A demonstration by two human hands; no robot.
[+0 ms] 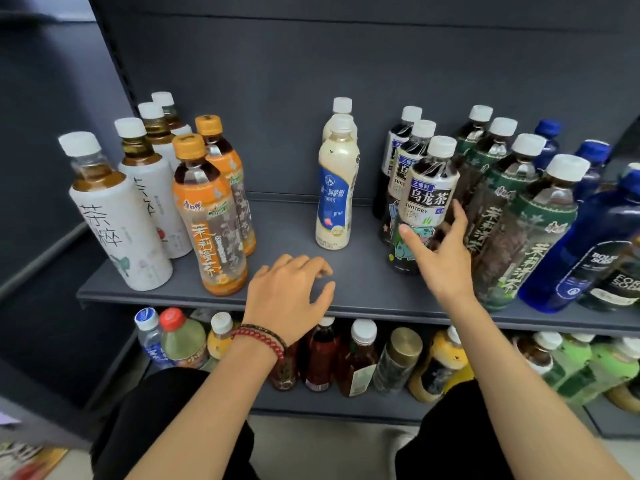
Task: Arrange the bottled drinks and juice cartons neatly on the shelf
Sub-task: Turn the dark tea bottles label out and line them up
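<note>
A dark grey shelf (298,223) carries rows of bottles. From the left stand white tea bottles (117,216), orange-capped jasmine tea bottles (211,216), cream milk-tea bottles (334,199), black oolong tea bottles (424,188), green-label tea bottles (512,216) and blue soda bottles (588,244). My left hand (287,296) hovers over the shelf's front edge, fingers loosely curled, holding nothing. My right hand (440,251) reaches with spread fingers to the front oolong bottle; its fingertips are at the bottle's lower right side.
A lower shelf (332,407) holds several mixed bottles with red, white, gold and blue caps. A bare gap lies between the orange and cream rows. My dark-clothed knees sit below. Colourful packaging (27,459) lies at the bottom left.
</note>
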